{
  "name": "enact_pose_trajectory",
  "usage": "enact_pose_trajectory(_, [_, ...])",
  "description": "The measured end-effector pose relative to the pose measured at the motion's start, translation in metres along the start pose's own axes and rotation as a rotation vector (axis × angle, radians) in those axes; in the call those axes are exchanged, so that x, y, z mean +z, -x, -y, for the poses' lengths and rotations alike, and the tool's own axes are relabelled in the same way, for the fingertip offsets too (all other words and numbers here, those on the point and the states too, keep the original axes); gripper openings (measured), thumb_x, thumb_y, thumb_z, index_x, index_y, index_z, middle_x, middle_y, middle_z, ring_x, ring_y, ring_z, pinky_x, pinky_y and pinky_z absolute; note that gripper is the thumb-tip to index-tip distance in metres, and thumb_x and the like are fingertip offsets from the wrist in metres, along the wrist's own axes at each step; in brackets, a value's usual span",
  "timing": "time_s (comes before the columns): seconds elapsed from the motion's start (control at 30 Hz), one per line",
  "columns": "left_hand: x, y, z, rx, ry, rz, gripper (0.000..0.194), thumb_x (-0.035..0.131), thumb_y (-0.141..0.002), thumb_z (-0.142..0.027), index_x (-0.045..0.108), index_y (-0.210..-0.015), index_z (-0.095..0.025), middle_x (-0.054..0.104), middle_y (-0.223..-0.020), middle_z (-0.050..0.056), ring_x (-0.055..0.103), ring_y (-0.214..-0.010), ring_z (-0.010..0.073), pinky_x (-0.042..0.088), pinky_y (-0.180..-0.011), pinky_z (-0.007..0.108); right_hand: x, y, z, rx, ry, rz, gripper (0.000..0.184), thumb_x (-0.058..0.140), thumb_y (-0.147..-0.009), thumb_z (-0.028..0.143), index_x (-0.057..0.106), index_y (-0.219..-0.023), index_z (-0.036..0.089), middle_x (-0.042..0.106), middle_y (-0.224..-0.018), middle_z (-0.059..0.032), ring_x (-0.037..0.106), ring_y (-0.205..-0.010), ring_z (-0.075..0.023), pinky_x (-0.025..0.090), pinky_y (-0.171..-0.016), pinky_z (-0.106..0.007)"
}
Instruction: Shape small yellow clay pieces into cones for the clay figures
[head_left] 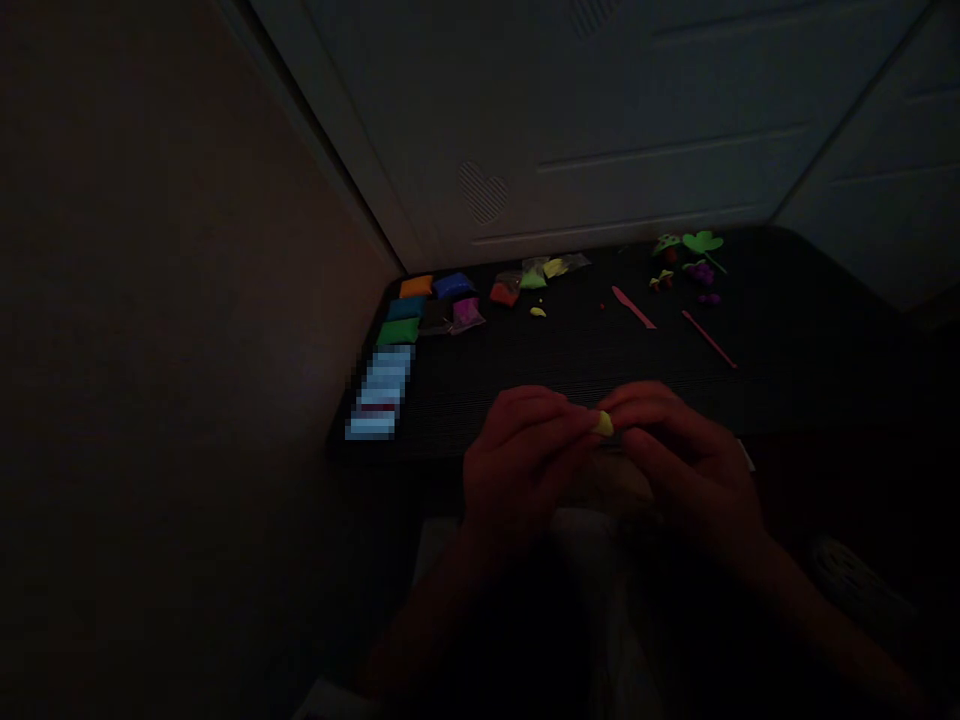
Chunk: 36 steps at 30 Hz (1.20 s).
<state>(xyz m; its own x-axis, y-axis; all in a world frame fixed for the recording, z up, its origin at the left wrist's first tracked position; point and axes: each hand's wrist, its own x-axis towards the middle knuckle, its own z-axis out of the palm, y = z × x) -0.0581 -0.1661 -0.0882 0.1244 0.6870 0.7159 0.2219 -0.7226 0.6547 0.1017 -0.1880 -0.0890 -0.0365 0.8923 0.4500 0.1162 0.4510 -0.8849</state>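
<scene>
My L hand [525, 452] & R hand [691, 452], nearly closed, both pinch yellow clay [604, 426], prob. unfinished; clover [703, 242] & mushroom [669, 254] look done.

Very dim light, deep shadows

Pixelated pale-blue rectangular panel [381, 393]: we can't read it. Small yellow doughy lump [604, 425] partly hidden by fingers [568, 424]; full shape unclear.

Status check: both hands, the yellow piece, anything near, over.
Left hand pinching yellow piece. Right hand close against it, grip unclear. Pink knife on table beyond, apart from both hands.
</scene>
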Motion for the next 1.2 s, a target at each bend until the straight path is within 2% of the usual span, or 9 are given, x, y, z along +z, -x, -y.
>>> enact_pose_trajectory(0.17, [0.006,0.002,0.003,-0.568,0.631,-0.051,0.013,0.073,-0.072,-0.021,0.075,-0.082,-0.029,0.068,-0.086,-0.001,0.061,-0.084,0.0112,0.049,-0.074,0.022,-0.001,0.004,0.005,-0.174,0.307,-0.053,0.026,0.06,-0.082,0.019,0.062,-0.106,0.031,0.062,-0.103,-0.0027,0.059,-0.097,-0.0194,0.052,-0.082,-0.037])
enact_pose_trajectory(0.27, [0.01,0.001,0.002,-0.728,0.853,-0.076,0.009,0.077,-0.066,-0.022,0.075,-0.073,-0.026,0.066,-0.08,-0.001,0.06,-0.08,0.0102,0.048,-0.073,0.021,-0.001,0.005,0.008,-0.301,0.478,-0.064,0.04,0.064,-0.079,0.018,0.057,-0.115,0.034,0.061,-0.105,-0.0037,0.058,-0.097,-0.0217,0.052,-0.08,-0.041])
enact_pose_trajectory(0.37, [0.011,0.0,-0.001,-0.771,0.903,-0.067,0.009,0.078,-0.064,-0.021,0.075,-0.072,-0.025,0.065,-0.08,-0.001,0.059,-0.081,0.0103,0.048,-0.074,0.021,0.0,0.004,0.007,-0.394,0.593,-0.058,0.047,0.067,-0.077,0.018,0.054,-0.118,0.036,0.06,-0.104,-0.0042,0.058,-0.096,-0.0227,0.052,-0.078,-0.042])
enact_pose_trajectory(0.5, [0.011,0.0,-0.002,-0.786,0.906,-0.035,0.009,0.078,-0.065,-0.021,0.075,-0.073,-0.025,0.065,-0.083,-0.001,0.06,-0.081,0.0094,0.048,-0.073,0.019,0.0,0.003,0.004,-0.441,0.652,-0.064,0.049,0.068,-0.076,0.016,0.054,-0.119,0.035,0.061,-0.104,-0.0042,0.058,-0.096,-0.0228,0.051,-0.077,-0.042])
enact_pose_trajectory(0.7, [0.012,0.001,0.0,-0.789,0.853,-0.021,0.011,0.075,-0.067,-0.018,0.075,-0.074,-0.026,0.066,-0.084,-0.002,0.06,-0.082,0.0084,0.048,-0.073,0.018,-0.002,0.003,-0.003,-0.445,0.684,-0.078,0.047,0.068,-0.076,0.017,0.055,-0.116,0.036,0.062,-0.106,-0.0042,0.058,-0.097,-0.0243,0.05,-0.077,-0.044])
enact_pose_trajectory(0.97, [0.012,0.0,-0.001,-0.862,0.826,-0.016,0.011,0.076,-0.065,-0.019,0.076,-0.074,-0.026,0.067,-0.084,-0.002,0.06,-0.082,0.0101,0.047,-0.074,0.02,-0.003,0.001,-0.009,-0.451,0.704,-0.099,0.037,0.067,-0.077,0.018,0.057,-0.109,0.036,0.064,-0.102,-0.0025,0.059,-0.096,-0.0243,0.049,-0.078,-0.045])
enact_pose_trajectory(1.2, [0.009,-0.001,0.004,-0.853,0.81,0.042,0.011,0.074,-0.068,-0.019,0.076,-0.077,-0.024,0.067,-0.086,-0.001,0.06,-0.085,0.0106,0.047,-0.078,0.021,-0.003,-0.001,-0.007,-0.443,0.652,-0.078,0.03,0.067,-0.077,0.017,0.061,-0.102,0.032,0.065,-0.099,-0.0024,0.059,-0.096,-0.0227,0.049,-0.081,-0.044])
